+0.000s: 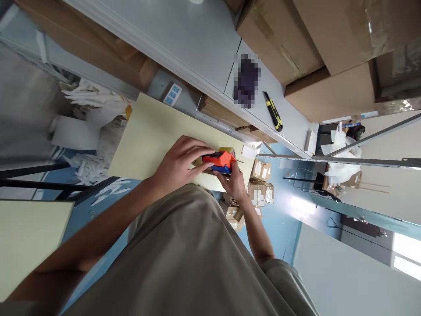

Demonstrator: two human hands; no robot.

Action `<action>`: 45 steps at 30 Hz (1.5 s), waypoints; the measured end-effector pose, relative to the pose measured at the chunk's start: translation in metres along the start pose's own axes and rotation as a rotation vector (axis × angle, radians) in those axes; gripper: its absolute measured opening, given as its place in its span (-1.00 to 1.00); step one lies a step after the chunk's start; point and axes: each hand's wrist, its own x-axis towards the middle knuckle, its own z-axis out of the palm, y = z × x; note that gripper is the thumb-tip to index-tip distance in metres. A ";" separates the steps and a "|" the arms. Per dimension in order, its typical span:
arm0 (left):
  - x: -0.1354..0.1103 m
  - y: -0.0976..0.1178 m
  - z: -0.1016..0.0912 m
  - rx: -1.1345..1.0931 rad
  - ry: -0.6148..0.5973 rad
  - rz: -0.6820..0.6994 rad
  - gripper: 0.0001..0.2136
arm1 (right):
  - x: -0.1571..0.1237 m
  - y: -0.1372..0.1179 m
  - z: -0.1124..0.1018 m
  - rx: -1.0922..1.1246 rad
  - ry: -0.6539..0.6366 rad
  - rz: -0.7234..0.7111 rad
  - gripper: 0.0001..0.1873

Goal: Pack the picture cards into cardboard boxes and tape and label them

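Observation:
A red-orange and blue tape dispenser [222,159] is between my two hands, over the pale yellow tabletop [144,145]. My left hand [179,162] grips its left end, the thumb below and the fingers above. My right hand [234,181] is closed around its right end near the blue part. Just behind the dispenser shows the rim of a yellowish tape roll [226,150]; whether it sits in the dispenser cannot be made out. A small white paper [249,152] lies at the right end of the tabletop.
On the grey shelf [197,39] ahead lie a yellow-black box cutter [272,112] and a blurred dark item [246,81]. Cardboard boxes [335,87] stand at its right. A power strip [173,94] is under the shelf edge. Stacked cartons [259,193] stand on the floor.

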 end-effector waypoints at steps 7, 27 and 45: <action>-0.006 -0.017 -0.019 -0.022 -0.055 0.040 -0.77 | -0.003 -0.024 0.004 -0.149 0.050 -0.061 -0.30; -0.019 -0.096 -0.004 -0.793 -0.432 -0.808 -0.50 | 0.006 -0.065 -0.022 -0.296 -0.429 0.194 -0.47; -0.076 -0.092 0.068 -1.138 -0.229 -1.057 -0.40 | 0.033 -0.097 -0.066 -0.505 -0.688 0.286 -0.46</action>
